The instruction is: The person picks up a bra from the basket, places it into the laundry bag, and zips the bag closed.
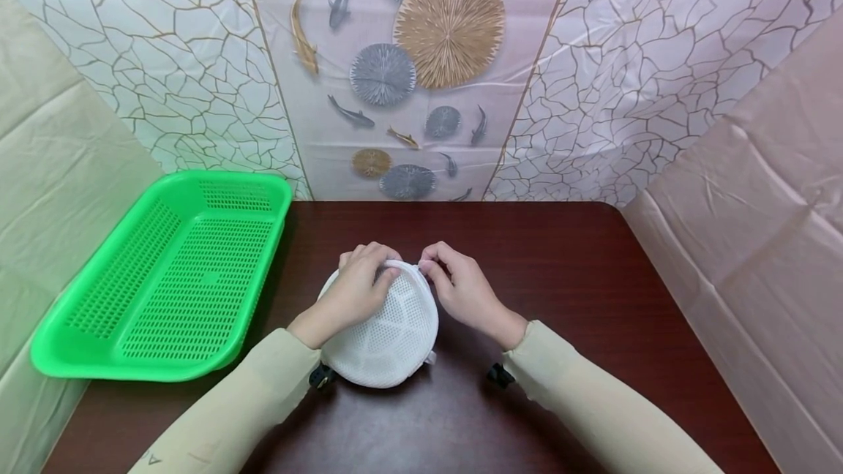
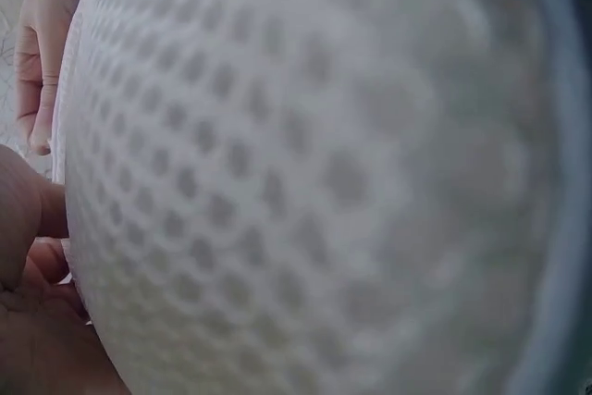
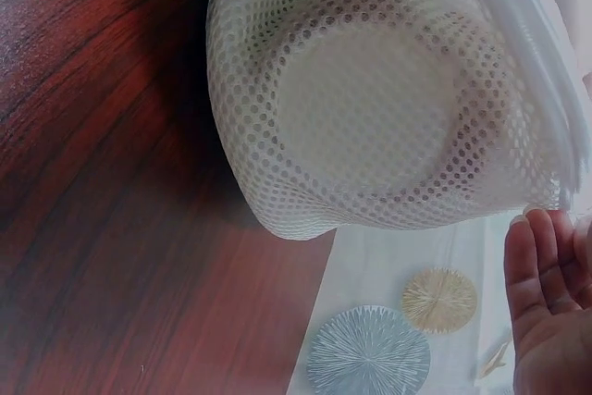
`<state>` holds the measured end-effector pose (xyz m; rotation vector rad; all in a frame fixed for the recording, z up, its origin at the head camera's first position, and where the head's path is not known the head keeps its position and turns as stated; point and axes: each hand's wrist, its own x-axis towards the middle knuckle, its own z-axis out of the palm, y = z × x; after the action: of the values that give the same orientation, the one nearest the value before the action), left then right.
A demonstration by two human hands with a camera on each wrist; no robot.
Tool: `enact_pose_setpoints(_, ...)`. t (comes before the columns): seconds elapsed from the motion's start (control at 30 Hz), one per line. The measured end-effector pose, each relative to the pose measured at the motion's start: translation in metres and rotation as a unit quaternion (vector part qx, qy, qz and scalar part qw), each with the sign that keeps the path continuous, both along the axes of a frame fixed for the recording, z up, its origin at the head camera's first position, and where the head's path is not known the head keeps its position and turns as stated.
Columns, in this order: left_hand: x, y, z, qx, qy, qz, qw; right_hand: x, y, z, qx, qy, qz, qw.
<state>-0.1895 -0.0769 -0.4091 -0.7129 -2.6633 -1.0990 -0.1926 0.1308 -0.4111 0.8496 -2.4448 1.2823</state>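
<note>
A round white mesh laundry bag (image 1: 385,342) with a stiff rim is held up over the table in the head view. My left hand (image 1: 356,284) grips its far left rim, thumb on the top face and fingers behind. At the far right edge, my right hand (image 1: 469,292) pinches the rim's zipper end between thumb and fingertips. A small white tab (image 1: 430,358) sticks out at the near right side. The right wrist view shows the bag's mesh side (image 3: 250,127) and a pale round panel. Blurred mesh fills most of the left wrist view.
A large green plastic basket (image 1: 165,371) with slotted walls stands on the left of the dark red-brown table (image 1: 560,262). Patterned cloth (image 1: 593,93) hangs behind the table, and plain beige cloth (image 1: 744,189) flanks the right side.
</note>
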Motion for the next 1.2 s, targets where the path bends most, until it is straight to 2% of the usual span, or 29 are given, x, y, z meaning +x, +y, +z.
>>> enact_pose_setpoints(0.23, -0.002, -0.006, 0.001, 0.034, -0.009, 0.041, 0.9985, 0.000, 0.000, -0.002, -0.021, -0.012, 0.014, 0.9996)
enact_pose_setpoints(0.37, -0.002, -0.008, 0.001, 0.043, -0.024, 0.049, 0.9976, 0.000, -0.001, -0.001, -0.028, -0.017, 0.018, 0.9993)
enact_pose_setpoints(0.53, -0.003, -0.008, 0.002, 0.057, -0.033, 0.052, 0.9964, 0.001, -0.001, 0.001, -0.025, -0.003, 0.015, 0.9996)
enact_pose_setpoints(0.63, -0.004, -0.008, 0.003, 0.085, -0.035, 0.063, 0.9938, 0.001, 0.000, 0.004, -0.025, 0.006, 0.003, 0.9997)
enact_pose_setpoints(0.83, -0.006, -0.009, 0.007, 0.164, -0.016, 0.089, 0.9823, -0.001, 0.003, 0.013, -0.056, 0.014, -0.017, 0.9982)
enact_pose_setpoints(1.0, -0.005, -0.010, 0.008, 0.164, -0.025, 0.094, 0.9817, 0.001, 0.000, 0.017, -0.070, -0.004, -0.017, 0.9974)
enact_pose_setpoints(1.2, -0.005, -0.013, 0.005, 0.152, -0.043, 0.099, 0.9826, 0.017, -0.009, 0.034, -0.074, -0.041, 0.003, 0.9964)
